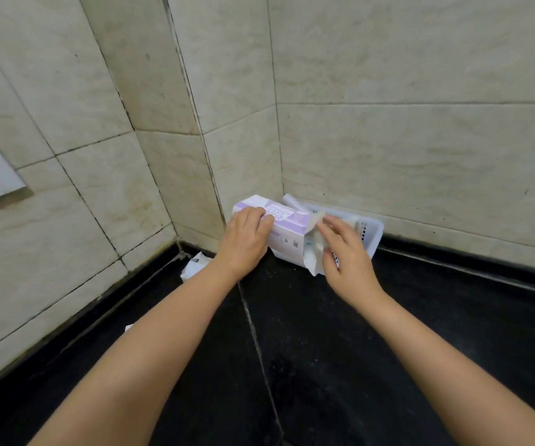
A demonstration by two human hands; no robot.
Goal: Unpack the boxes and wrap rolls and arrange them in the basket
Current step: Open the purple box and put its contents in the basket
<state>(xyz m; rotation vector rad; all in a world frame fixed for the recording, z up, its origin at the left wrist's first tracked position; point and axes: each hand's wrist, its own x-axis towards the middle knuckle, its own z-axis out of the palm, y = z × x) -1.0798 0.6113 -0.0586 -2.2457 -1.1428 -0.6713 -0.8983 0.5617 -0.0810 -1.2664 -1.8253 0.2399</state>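
So the person is working in the far corner of a black countertop where two tiled walls are meeting, and the thing getting unpacked is a white and purple box lying on its side right in that corner. The left hand is draped over the box's left end, fingers curled onto the top face and pinning it down, so it's closed around the carton rather than loose. The right hand is sitting at the torn open right end with fingers mostly spread, fingertips touching the ragged flap; I honestly can't tell if it's actually pinching anything or just brushing it. The white basket is just behind and to the right of the box, against the far wall, with what's looking like a pale roll poking up at its left end. A couple of crumpled paper scraps are lying near the left wall. My guess on handling: this is thin cardboard, light and easy to crush, and the torn end is going to be floppy, so holding the solid closed end like the left hand is doing seems smart. Whatever's inside looks soft and pale, so gripping it gently around its middle is probably the way to slide it out.
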